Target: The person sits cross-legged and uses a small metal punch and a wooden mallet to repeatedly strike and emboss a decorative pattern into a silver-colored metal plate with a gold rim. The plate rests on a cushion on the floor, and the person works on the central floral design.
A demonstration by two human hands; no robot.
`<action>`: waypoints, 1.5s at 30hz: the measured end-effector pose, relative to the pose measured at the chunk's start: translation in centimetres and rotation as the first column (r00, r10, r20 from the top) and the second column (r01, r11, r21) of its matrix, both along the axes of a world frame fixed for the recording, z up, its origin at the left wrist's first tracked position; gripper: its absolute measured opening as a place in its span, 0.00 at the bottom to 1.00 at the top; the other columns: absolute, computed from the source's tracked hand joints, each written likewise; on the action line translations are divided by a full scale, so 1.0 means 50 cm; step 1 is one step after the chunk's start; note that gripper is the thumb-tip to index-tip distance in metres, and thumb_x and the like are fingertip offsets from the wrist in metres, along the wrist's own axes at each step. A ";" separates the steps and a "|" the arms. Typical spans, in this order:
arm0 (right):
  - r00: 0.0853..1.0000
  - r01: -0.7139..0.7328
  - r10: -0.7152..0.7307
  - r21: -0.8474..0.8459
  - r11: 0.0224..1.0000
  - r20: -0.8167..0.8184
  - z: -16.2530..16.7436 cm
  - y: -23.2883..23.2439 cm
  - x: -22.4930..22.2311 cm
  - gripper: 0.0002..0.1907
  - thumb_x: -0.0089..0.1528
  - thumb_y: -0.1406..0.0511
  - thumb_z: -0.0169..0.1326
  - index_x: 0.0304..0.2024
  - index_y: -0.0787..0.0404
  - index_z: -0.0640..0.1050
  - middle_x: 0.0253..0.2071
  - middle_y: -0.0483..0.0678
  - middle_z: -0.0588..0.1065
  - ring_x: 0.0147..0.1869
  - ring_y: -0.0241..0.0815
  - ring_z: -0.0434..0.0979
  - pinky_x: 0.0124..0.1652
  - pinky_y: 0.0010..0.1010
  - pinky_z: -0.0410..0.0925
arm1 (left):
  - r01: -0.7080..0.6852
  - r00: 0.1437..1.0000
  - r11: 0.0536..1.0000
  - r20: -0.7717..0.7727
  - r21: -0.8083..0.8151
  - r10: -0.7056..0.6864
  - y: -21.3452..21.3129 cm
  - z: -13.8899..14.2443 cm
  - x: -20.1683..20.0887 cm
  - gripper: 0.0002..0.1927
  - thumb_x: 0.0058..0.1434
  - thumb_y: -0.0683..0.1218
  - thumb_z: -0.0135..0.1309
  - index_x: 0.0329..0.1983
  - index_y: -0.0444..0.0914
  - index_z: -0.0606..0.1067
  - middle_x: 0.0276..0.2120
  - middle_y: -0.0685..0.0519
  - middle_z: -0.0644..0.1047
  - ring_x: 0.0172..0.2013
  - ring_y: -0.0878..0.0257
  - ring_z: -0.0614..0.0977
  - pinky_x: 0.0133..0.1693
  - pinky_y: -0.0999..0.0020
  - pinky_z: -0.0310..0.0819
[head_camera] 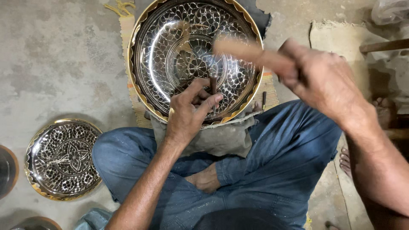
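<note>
- The large engraved plate stands propped on a grey cloth over the person's crossed legs, its far rim leaning away onto a woven mat. Tilted like this, its patterned face turns up toward the eyes and its near rim is braced against the lap, which would steady it under blows.
- The left hand rests on the plate's near part, just inside the gold scalloped rim. Its grip is narrow, thumb and fingers pinched round a short dark chisel that stands nearly upright, tip on the metal near the central flower. A hold this low looks meant to place the point exactly, the heel of the hand pressing the plate still.
- The right hand is raised to the right of the plate, well apart from the chisel, fist closed round a pale wooden mallet whose blurred length reaches left over the plate. The blur suggests a swing.
- A second small dark tool lies on the mat just right of the plate, within easy reach.
- On the concrete floor at near left lies a smaller engraved plate, flat, apart from the work; a dark round dish shows at the left edge.
- Bare toes show at right beside the denim knee.
</note>
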State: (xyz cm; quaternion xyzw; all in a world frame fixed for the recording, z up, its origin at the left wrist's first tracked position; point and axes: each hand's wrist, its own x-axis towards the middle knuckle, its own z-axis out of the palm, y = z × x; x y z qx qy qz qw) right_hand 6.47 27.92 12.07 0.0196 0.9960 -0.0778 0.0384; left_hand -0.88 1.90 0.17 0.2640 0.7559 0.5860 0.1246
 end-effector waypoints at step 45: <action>0.991 0.092 -0.084 -0.074 0.993 0.107 -0.031 -0.019 0.029 0.10 0.66 0.66 0.55 0.48 0.60 0.69 0.33 0.53 0.80 0.32 0.44 0.81 0.33 0.37 0.77 | -0.015 0.999 0.998 0.039 -0.063 0.017 -0.005 0.015 0.007 0.20 0.64 0.51 0.60 0.57 0.41 0.76 0.31 0.54 0.84 0.33 0.66 0.87 0.36 0.69 0.86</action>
